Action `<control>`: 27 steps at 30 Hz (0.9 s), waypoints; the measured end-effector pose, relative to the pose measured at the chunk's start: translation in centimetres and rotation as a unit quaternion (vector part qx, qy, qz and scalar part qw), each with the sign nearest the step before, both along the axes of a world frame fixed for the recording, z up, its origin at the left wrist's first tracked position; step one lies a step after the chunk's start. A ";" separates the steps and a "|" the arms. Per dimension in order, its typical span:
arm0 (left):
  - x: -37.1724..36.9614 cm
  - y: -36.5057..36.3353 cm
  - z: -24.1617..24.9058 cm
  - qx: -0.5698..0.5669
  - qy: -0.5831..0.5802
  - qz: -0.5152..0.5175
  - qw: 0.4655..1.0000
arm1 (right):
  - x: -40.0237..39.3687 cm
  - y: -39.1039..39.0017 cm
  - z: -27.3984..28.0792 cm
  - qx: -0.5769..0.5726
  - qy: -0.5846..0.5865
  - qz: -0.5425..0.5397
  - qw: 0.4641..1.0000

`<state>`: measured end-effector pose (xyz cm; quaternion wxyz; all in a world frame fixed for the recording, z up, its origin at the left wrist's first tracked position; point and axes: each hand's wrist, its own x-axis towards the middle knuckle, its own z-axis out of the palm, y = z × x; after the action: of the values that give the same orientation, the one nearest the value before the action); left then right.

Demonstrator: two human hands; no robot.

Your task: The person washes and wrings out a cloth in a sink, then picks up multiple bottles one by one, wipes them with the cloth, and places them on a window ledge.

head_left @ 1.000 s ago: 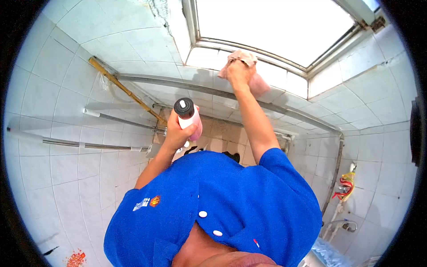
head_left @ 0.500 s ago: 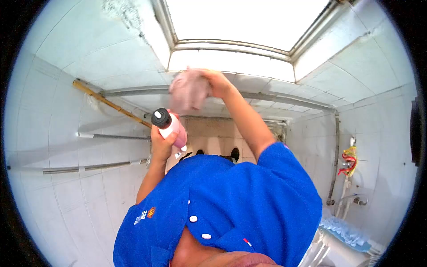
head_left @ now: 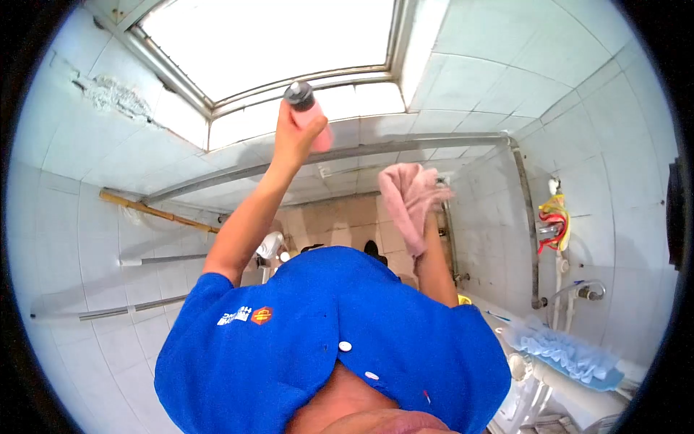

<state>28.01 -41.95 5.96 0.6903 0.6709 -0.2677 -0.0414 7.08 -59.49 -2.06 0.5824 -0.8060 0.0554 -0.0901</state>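
My left hand is raised in front of the window sill, its fingers wrapped round a pink bottle with a black cap. The bottle leans slightly, cap end towards the window. Lower and to the right, a pink cloth hangs from my right hand. The cloth covers most of that hand and is somewhat blurred, and one end dangles down beside my forearm.
Ahead is a bright window above a grey pipe along the tiled wall. A bamboo pole leans at the left, near metal rails. At the right are a tap with red and yellow wrapping and a blue ruffled cover.
My left hand has lifted the bottle up towards the window. My right hand has drawn the cloth away from the sill, down and to the right. The view has turned to the right.
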 end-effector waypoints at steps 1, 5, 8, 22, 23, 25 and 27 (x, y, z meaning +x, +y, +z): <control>0.7 -2.3 -0.2 -0.006 -0.003 -0.016 1.000 | -0.5 -1.1 -5.6 0.026 -0.043 -0.139 0.989; 2.3 -11.6 -0.6 -0.007 -0.022 -0.078 0.997 | -4.3 -2.0 2.5 -0.357 0.075 -0.271 0.891; 3.0 -15.5 -1.1 0.042 -0.016 -0.085 0.995 | -6.5 -2.9 6.2 -0.169 0.151 -0.281 0.933; 4.9 -19.0 -4.4 0.061 -0.072 -0.107 0.990 | -7.6 -6.4 1.4 0.229 -0.014 -0.229 0.946; 4.2 -18.3 -3.2 0.106 -0.128 -0.042 0.985 | -7.5 -6.2 1.4 0.240 -0.013 -0.223 0.945; 4.1 -17.8 -0.2 0.107 -0.148 0.040 0.982 | -7.0 -6.1 1.5 0.254 -0.015 -0.207 0.945; 4.3 -17.8 5.9 0.088 -0.076 0.043 0.992 | -6.6 -6.3 1.6 0.263 -0.015 -0.193 0.945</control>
<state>32.28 -59.76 11.83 0.6075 0.7411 -0.2856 0.0163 0.50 -65.77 -0.47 0.7459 -0.5968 0.2227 -0.1947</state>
